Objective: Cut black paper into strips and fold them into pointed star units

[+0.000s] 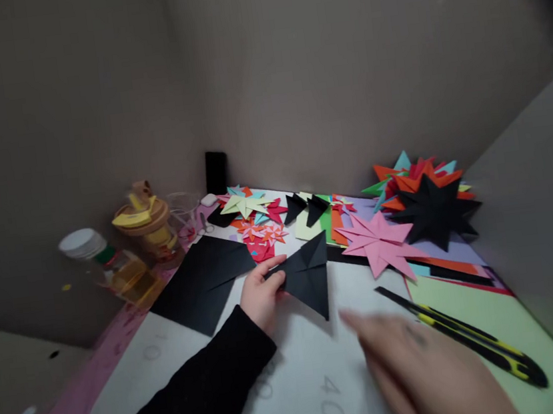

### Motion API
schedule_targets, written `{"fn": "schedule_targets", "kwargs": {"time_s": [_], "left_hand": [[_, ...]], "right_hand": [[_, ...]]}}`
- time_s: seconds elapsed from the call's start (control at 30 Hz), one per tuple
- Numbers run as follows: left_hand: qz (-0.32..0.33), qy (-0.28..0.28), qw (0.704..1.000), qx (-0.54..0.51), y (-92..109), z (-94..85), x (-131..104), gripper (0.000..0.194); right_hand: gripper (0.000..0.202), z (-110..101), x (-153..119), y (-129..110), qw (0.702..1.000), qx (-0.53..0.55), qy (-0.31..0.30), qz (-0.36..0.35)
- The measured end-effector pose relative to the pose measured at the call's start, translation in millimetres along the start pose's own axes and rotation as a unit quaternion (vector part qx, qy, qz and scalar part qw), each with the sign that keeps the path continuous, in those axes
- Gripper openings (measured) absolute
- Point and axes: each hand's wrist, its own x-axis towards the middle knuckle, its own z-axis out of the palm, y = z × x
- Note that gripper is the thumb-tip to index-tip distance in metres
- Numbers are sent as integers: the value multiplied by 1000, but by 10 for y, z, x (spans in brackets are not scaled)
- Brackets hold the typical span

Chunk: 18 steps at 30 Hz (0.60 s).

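A folded black paper (307,274) with pointed corners is pinched by my left hand (263,294) at its left edge, above the white sheet (298,379) printed with numbers. My right hand (417,364) is blurred and lies to the lower right of the folded paper, apart from it; its index finger points toward the paper, and whether anything is in the fingers is hidden. Left of my left hand lies a larger creased black sheet (205,279). A black and yellow utility knife (474,337) rests right of my right hand, its blade extended.
Behind the sheets are a pink paper star (380,240), a black star (437,211) on a colourful pile, and several small folded pieces. At the left stand a bottle (123,273) with a white cap and a brown cup (150,226). A black phone (216,172) leans against the wall.
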Motion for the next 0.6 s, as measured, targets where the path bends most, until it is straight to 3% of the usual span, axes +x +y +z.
{"fn": "schedule_targets", "kwargs": {"time_s": [0.07,0.17,0.3,0.43,0.6], "left_hand": [[-18,-14,1000,-4,11,-1,-10,33],[-49,-53,997,10,-9,7,-36,30],[-81,-96,992,21,-60,40,-78,30],[-110,-130,985,28,-50,38,-90,32],[-68,-230,954,180,53,2,-71,31]], "right_hand": [[49,29,217,301,994,-98,-45,7],[53,122,343,653,995,-51,-84,-5],[38,263,293,862,998,53,-15,4],[32,269,254,980,991,131,30,30],[22,220,236,1098,970,208,65,110]]}}
